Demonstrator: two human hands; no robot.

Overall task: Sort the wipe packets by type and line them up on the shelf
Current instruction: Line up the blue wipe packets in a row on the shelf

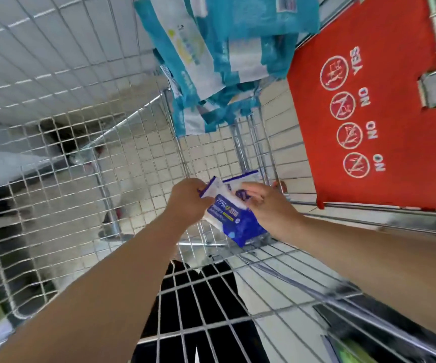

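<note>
I look straight down into a wire shopping cart [86, 163]. Both hands reach to its bottom. My left hand [188, 199] grips the upper left edge of a blue and white wipe packet [233, 218] marked 75%. My right hand [266, 203] holds the same packet from the right, thumb on top. A second blue-edged packet [245, 178] lies just behind it. Several teal and white wipe packets [219, 56] are piled at the far end of the cart.
The red child-seat flap [373, 106] with YES/NO pictograms stands at the right. Wire walls close in on the left and bottom right. Pale floor tiles and dark trouser legs [198, 310] show through the mesh. The picture is blurred by motion.
</note>
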